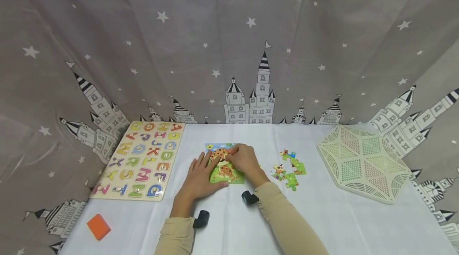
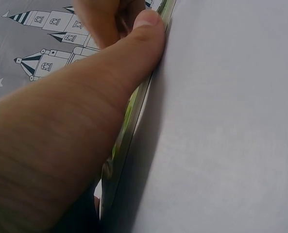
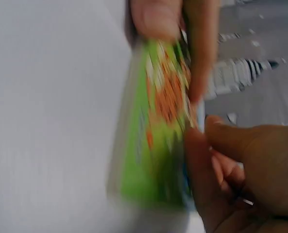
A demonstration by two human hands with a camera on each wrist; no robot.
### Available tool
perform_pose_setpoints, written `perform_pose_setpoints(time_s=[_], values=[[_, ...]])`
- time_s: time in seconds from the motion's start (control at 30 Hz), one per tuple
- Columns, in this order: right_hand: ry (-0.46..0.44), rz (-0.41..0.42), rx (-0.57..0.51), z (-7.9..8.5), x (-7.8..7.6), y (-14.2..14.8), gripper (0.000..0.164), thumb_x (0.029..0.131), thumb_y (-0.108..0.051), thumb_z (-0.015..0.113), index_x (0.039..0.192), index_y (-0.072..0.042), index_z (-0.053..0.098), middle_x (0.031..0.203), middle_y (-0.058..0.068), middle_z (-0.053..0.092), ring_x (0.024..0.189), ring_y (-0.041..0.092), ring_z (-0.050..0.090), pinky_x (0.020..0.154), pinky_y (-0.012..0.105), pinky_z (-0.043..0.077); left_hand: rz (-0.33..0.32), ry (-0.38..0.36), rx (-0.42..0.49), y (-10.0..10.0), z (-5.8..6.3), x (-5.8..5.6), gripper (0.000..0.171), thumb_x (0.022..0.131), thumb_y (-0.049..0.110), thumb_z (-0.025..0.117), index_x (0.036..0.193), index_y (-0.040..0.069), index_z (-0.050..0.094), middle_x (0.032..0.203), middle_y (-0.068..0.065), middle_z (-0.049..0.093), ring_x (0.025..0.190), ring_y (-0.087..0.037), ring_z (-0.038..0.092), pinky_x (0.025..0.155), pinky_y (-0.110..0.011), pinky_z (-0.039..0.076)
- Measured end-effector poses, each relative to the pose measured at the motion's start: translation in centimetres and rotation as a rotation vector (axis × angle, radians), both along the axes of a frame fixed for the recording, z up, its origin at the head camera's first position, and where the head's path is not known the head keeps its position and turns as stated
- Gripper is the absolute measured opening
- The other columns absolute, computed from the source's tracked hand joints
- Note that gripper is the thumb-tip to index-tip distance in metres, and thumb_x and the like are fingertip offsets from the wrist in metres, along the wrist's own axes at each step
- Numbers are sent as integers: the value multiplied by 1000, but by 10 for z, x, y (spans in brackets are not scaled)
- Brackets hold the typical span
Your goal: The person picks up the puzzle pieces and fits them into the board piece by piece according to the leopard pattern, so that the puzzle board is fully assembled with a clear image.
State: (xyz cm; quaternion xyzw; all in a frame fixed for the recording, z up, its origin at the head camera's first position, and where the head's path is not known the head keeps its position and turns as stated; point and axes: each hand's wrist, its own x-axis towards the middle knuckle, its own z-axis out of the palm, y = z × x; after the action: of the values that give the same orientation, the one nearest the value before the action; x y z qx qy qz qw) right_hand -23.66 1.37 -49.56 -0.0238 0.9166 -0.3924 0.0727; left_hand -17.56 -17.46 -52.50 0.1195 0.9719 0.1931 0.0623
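Observation:
A jigsaw puzzle (image 1: 229,178) with a spotted leopard on green grass lies in front of me. My left hand (image 1: 199,179) rests along its left side, fingers stretched out over the picture. In the left wrist view, the left thumb (image 2: 148,34) lies at the puzzle's near edge (image 2: 127,121). Over the upper right of the picture, my right hand (image 1: 247,163) pinches a puzzle piece with thumb and forefinger, mostly hidden by the fingers. The right wrist view is blurred; fingertips of both hands come close together at the puzzle (image 3: 139,170).
Several loose jigsaw pieces (image 1: 299,166) lie right of the puzzle. A wooden alphabet board (image 1: 123,161) is at the left, an orange block (image 1: 98,227) nearer me. A pale patterned hexagonal board (image 1: 363,159) lies at the right. Behind the white table (image 1: 229,231) hangs a grey curtain (image 1: 201,20).

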Motion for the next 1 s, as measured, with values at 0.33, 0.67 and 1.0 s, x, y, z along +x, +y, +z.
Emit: perform_pose_setpoints(time_s=[0.33, 0.67, 1.0], values=[[51, -93, 48, 7, -13, 128, 30, 92, -26, 75, 115, -8, 71, 110, 10, 72, 99, 26, 67, 83, 39, 55, 17, -16, 21, 2, 0, -1, 101, 81, 71, 69, 162, 23, 31, 173, -12, 12, 160, -40, 8, 130, -61, 8], [-42, 39, 255, 0, -9, 198, 55, 88, -27, 81, 136, -5, 64, 132, 21, 64, 120, 38, 60, 108, 55, 48, 21, -19, 23, 1, -3, -1, 102, 81, 72, 68, 162, 24, 30, 173, -11, 12, 160, -39, 6, 130, -60, 8], [-89, -22, 320, 6, -7, 191, 43, 87, -25, 82, 123, -5, 71, 118, 17, 70, 105, 31, 62, 96, 48, 52, 23, -12, 20, 2, -1, 1, 108, 81, 72, 68, 164, 21, 22, 173, -11, 11, 160, -39, 7, 130, -60, 8]])
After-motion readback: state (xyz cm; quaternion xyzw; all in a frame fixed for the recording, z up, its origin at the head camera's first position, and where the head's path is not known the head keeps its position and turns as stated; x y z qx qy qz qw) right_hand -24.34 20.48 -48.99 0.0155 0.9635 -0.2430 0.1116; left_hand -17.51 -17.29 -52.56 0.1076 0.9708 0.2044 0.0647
